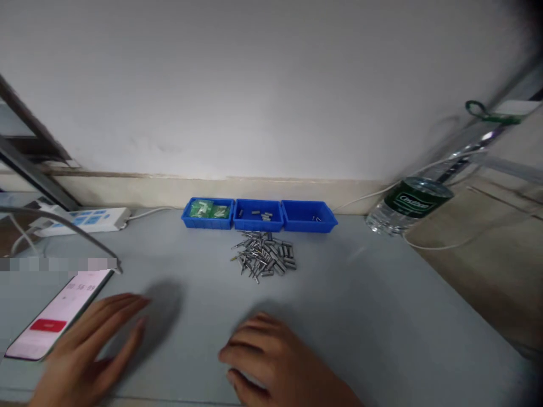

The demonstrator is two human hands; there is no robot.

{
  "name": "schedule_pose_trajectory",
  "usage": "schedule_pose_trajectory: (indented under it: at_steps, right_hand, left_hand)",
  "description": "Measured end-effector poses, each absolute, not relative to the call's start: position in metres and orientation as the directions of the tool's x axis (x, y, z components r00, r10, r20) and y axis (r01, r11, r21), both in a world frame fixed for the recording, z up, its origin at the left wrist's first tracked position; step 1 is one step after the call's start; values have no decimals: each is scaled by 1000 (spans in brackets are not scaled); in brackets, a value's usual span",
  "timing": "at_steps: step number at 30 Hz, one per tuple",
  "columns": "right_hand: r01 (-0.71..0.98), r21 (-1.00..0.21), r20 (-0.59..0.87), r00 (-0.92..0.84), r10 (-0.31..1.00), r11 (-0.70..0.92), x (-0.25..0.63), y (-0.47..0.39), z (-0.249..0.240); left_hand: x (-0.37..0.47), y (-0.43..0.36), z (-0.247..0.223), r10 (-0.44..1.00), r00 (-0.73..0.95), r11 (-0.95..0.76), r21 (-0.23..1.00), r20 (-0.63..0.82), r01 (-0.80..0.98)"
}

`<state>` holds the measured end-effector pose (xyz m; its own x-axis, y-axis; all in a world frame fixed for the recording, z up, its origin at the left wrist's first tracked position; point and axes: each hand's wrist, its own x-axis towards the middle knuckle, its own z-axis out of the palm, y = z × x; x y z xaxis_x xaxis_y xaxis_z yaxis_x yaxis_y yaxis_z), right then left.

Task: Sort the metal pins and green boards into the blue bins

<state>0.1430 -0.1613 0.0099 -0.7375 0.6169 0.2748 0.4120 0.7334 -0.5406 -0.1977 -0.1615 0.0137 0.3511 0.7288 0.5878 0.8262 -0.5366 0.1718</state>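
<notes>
My left hand (95, 345) is at the lower left, over the table beside a phone (63, 311) with a lit screen. Its fingers are stretched out, with the thumb apart and nothing between them. At the bottom middle is my right hand (271, 362), loosely curled, a small gap between thumb and index finger; no held thing shows. Beyond it lies a loose pile of small metal pieces (265, 255), thin screwdriver-like bits mixed with short cylinders. Neither hand touches the pile.
Three blue trays stand along the wall: the left tray (207, 224) holds green packets, the middle tray (258, 225) and right tray (309, 226) a few metal pieces. A power strip (99, 219) with cables sits at left. A water bottle (409, 203) leans at the table's right edge.
</notes>
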Motion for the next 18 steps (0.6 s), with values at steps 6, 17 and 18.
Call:
schedule_pose_trajectory:
  at_steps: [6,17,18]
  right_hand:
    - [572,-431,326,-622,711,698,166,-91,50]
    - [683,-580,399,-237,886,444,169,-3,5]
    - [672,-582,423,-231,876,458,170,-6,1]
  left_hand:
    - [-91,-54,42,755,523,-638,260,395,725]
    - [-26,25,-6,888,434,-450,484,153,750]
    - [-26,25,-7,890,426,-448,478,162,755]
